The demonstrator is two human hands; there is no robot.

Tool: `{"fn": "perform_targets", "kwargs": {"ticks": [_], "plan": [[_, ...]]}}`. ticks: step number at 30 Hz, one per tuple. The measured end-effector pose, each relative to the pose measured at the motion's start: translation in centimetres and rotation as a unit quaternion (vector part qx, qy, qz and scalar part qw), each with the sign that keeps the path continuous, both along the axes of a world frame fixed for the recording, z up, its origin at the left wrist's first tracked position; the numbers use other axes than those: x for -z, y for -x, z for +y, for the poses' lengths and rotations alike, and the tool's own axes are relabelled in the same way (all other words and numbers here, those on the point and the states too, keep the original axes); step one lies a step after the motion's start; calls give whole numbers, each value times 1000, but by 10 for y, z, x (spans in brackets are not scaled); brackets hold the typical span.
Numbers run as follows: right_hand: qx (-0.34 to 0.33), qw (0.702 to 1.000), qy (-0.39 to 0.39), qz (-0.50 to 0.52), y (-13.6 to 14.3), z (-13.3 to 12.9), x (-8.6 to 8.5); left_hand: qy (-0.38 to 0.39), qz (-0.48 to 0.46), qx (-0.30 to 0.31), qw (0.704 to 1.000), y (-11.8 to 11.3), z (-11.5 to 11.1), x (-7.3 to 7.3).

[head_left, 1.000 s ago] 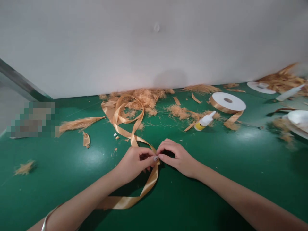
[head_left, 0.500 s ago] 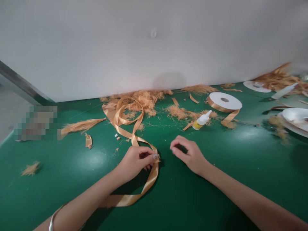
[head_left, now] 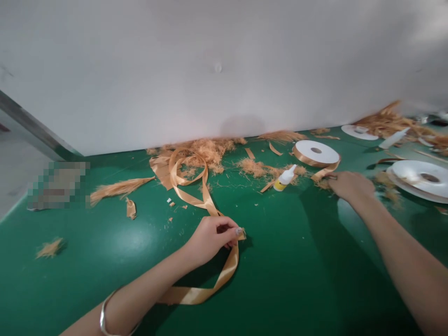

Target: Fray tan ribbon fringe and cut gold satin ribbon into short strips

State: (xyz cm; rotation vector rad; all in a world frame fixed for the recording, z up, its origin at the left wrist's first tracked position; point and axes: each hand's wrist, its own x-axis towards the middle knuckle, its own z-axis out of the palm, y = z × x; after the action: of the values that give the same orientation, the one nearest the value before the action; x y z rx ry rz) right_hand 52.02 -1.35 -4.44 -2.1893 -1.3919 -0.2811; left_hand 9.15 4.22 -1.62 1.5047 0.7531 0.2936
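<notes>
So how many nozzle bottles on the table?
2. The yellow-labelled bottle is left of the smaller spool; the pale bottle is further right, by the white disc. The fibre pile there could hide more.

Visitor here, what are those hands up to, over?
Left hand pinching ribbon. Right hand at ribbon roll's loose end. Glue bottle stands between the hands and fluffy scraps.

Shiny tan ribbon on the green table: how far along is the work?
Apparently done: a long shiny tan ribbon lies unwound in loops. In hand: the left hand pinches it near a frayed end; the right hand is at the tail of a white-sided roll, contact unclear. Perhaps left: finishing that frayed end; how much more, I cannot tell.
</notes>
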Motion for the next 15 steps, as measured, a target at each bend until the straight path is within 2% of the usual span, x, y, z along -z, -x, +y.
{"fn": "perform_targets", "kwargs": {"ticks": [2,3,4,5,8,9,10,11,13,15], "plan": [[23,998,-53,-36,19,-5,-5,3,-6,-16,1000,1,0,0],[28,991,-114,-65,34,-8,-8,3,-9,-23,1000,2,0,0],[-15,979,-181,-88,53,-11,-9,2,-12,-28,1000,2,0,0],[-45,973,-205,-95,75,-15,-9,-2,-13,-31,999,3,0,0],[-169,962,-192,-92,156,-23,-5,-16,-13,-32,999,6,3,2],[-232,955,-168,-81,184,-25,-3,-21,-11,-31,999,7,5,3],[-330,933,-136,-41,209,-25,-2,-25,-9,-31,999,9,6,4],[-388,914,-117,0,230,-23,-2,-28,-7,-32,999,11,7,4],[-433,896,-76,53,262,-16,-5,-38,-5,-38,999,15,10,6],[-457,885,-39,80,279,-5,-8,-45,-2,-44,998,20,12,6]]}}
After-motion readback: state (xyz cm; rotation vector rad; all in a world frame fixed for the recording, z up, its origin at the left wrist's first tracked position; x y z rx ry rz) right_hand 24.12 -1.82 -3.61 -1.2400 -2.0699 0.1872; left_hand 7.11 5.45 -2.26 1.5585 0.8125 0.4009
